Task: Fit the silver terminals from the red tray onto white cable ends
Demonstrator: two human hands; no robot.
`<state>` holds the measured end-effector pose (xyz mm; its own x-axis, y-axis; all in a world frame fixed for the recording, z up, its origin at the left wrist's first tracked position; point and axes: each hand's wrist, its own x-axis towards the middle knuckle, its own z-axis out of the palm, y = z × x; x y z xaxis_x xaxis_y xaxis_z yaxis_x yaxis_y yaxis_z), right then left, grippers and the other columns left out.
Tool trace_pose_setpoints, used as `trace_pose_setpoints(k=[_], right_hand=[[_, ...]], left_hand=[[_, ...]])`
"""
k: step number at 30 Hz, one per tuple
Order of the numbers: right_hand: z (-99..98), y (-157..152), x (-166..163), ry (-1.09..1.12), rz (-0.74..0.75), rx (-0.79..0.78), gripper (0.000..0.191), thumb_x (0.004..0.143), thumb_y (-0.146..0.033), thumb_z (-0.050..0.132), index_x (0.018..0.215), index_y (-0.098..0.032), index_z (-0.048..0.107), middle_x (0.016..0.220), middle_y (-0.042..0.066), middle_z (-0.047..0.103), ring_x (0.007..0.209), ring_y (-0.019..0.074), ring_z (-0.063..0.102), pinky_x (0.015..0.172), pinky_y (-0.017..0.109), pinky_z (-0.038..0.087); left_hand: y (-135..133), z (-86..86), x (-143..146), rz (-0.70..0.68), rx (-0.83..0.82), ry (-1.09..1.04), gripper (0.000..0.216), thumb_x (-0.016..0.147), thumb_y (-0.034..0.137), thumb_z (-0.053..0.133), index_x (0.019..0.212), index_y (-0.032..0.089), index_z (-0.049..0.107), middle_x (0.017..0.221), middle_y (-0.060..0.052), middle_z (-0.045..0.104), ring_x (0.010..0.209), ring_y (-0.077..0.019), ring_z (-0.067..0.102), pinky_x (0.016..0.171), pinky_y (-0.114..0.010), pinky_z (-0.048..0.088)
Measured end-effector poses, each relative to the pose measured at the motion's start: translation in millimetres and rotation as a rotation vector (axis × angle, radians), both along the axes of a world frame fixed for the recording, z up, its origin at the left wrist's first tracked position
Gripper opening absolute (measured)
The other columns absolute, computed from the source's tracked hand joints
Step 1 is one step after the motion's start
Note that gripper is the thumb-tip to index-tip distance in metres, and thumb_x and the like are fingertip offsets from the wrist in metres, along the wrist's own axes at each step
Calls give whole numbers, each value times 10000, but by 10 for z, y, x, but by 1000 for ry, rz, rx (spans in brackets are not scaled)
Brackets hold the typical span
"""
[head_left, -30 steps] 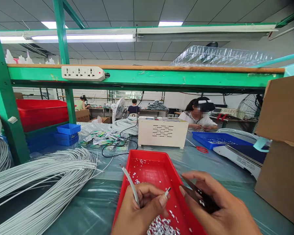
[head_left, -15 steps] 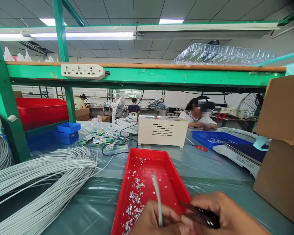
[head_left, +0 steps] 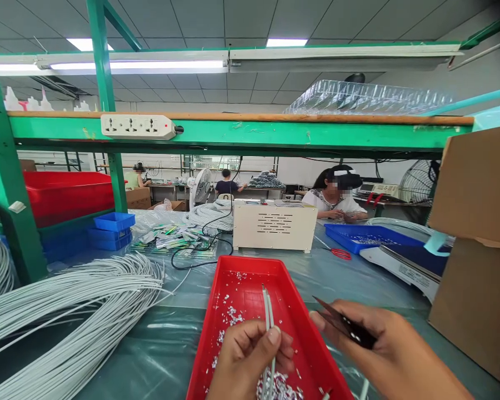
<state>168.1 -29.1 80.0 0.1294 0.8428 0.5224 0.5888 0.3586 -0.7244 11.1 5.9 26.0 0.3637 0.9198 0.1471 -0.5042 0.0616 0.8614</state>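
My left hand (head_left: 250, 355) is closed in a pinch on a thin white cable (head_left: 268, 316) whose two ends stand upright side by side over the red tray (head_left: 250, 278). My right hand (head_left: 383, 355) is closed on small black snips (head_left: 341, 322), their blades pointing left toward the cable ends, a short gap away. Silver and white cut scraps (head_left: 229, 319) lie scattered in the tray, with a heap near its front edge under my left hand.
A large bundle of white cables (head_left: 75, 305) lies on the plastic-covered bench at left. A beige box unit (head_left: 274, 226) stands behind the tray, red scissors (head_left: 341, 254) and a blue tray (head_left: 370, 236) to its right. Cardboard boxes (head_left: 475, 250) stand at right. Another person works opposite.
My left hand turned the cable so its two ends now stand upright together. The right hand with the snips drew slightly back to the right and up.
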Motion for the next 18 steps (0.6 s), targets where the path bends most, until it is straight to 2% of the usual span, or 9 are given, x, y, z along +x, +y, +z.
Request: trace_pose_setpoints(k=[1,3,6,8,11,13,14,15,18], right_hand=[[3,5,-79,31,71,-59,202,723,-348,604,553,-245,639,557,-12,680,551,203,621,490,257,461],[-19,23,-200,125,167,-118,141,723,-312,610,612,-236,653,608,-22,681,645,209,628,605,261,477],[-94,70,-279,207,219,-146,169,700,-295,634,560,-203,610,496,-52,535,504,146,504,523,240,401],[-145,108,-287,240,236,-157,211,706,-322,629,546,-189,592,482,-60,488,479,124,451,496,230,364],[-195,155,-283,264,233,-157,257,730,-380,611,568,-180,613,509,-48,514,513,129,456,523,236,358],[-214,177,-288,268,230,-154,265,732,-399,613,590,-177,639,530,-37,546,530,136,461,538,245,357],[-222,185,-293,268,228,-152,260,729,-398,620,597,-176,646,538,-33,560,535,139,467,541,248,358],[-228,191,-301,268,224,-149,247,727,-389,625,604,-176,652,548,-28,577,543,145,481,545,250,365],[-243,200,-321,262,205,-133,214,722,-362,627,617,-179,658,574,-21,607,569,162,525,558,251,405]], left_hand=[[10,6,-16,-6,48,58,349,675,461,739,620,117,727,523,-25,633,522,-97,556,559,-208,407],[35,3,-43,-65,120,143,345,697,472,710,638,135,757,486,-12,603,498,-92,507,547,-209,367],[70,-30,-60,-171,179,200,380,704,514,676,630,153,767,460,-3,566,449,-86,438,511,-217,317],[85,-48,-59,-166,207,248,407,705,524,667,589,145,759,451,-7,560,439,-88,417,496,-221,296],[94,-33,-58,50,220,261,406,732,506,651,573,145,749,478,-19,605,480,-106,466,522,-221,335],[91,-4,-64,192,178,184,311,714,459,692,675,158,762,566,-21,663,513,-108,517,547,-216,387],[87,9,-67,209,140,139,278,689,436,724,750,168,762,614,-14,678,490,-91,520,518,-203,392],[82,18,-68,183,98,99,289,664,419,750,824,179,751,633,1,674,432,-62,493,459,-182,369],[65,20,-60,15,9,11,346,657,411,765,919,197,693,513,82,563,269,17,258,325,-152,173]])
